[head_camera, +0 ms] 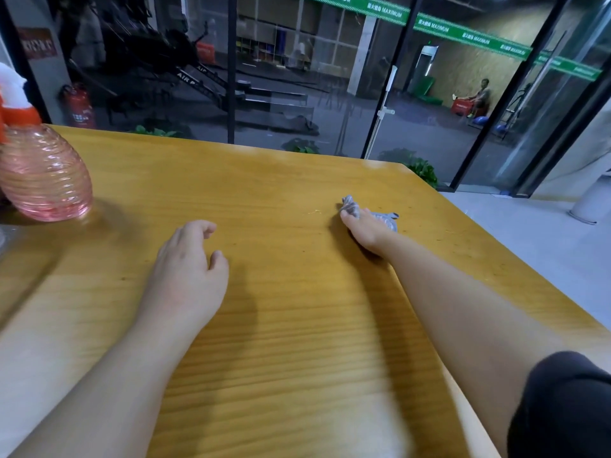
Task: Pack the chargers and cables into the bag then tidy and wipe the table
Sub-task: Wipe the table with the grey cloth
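My right hand (365,229) is stretched out over the far right part of the yellow wooden table (281,325) and grips a crumpled grey cloth (353,208), which lies bunched on the tabletop under my fingers. My left hand (186,272) rests near the middle of the table with its fingers loosely curled and nothing in it. No bag, chargers or cables show in this view.
A pink ribbed spray bottle (44,173) with a red and white trigger head stands at the table's left edge. The table's far edge and right corner border a glass wall and door. Grey floor lies to the right.
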A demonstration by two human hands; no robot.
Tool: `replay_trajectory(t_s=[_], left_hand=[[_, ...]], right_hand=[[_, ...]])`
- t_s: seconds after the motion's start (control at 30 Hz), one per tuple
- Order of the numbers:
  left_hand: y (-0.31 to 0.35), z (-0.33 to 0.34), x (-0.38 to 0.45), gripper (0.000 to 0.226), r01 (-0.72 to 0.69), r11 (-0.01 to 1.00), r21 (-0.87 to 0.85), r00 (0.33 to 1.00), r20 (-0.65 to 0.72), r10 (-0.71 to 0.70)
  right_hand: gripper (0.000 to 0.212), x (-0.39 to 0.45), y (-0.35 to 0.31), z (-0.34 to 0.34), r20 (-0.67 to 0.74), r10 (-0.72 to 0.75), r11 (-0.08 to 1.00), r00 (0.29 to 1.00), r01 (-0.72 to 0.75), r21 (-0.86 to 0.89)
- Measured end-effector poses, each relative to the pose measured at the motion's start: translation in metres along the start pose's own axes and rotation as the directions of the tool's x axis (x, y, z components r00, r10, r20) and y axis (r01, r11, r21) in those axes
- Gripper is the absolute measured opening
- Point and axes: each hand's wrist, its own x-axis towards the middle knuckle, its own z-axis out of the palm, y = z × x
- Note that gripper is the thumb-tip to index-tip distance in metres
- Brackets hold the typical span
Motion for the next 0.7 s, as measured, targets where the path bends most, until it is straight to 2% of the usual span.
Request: replay_trajectory(t_s=[0.2, 0.37, 0.53, 0.7], left_hand=[[-0.005, -0.003, 0.004, 0.033, 0.058, 0.998, 0.006, 0.998, -0.008, -0.058], [-0.008, -0.002, 0.007, 0.033, 0.066, 0.998, 0.007, 0.998, -0.026, -0.066], [-0.006, -0.003, 0.007, 0.033, 0.051, 0.999, 0.005, 0.998, -0.037, -0.051], [0.000, -0.005, 0.004, 0.033, 0.064, 0.998, -0.011, 0.997, -0.030, -0.065]], right_hand=[[0.059, 0.023, -0.031, 0.002, 0.022, -0.035, 0.998, 0.999, 0.036, -0.044], [0.056, 0.032, -0.062, 0.016, 0.085, -0.165, 0.981, 0.983, 0.172, -0.088], [0.053, 0.019, -0.083, 0.036, 0.177, -0.361, 0.923, 0.915, 0.378, -0.071], [0.053, -0.013, -0.090, 0.050, 0.255, -0.454, 0.874, 0.854, 0.482, -0.058]])
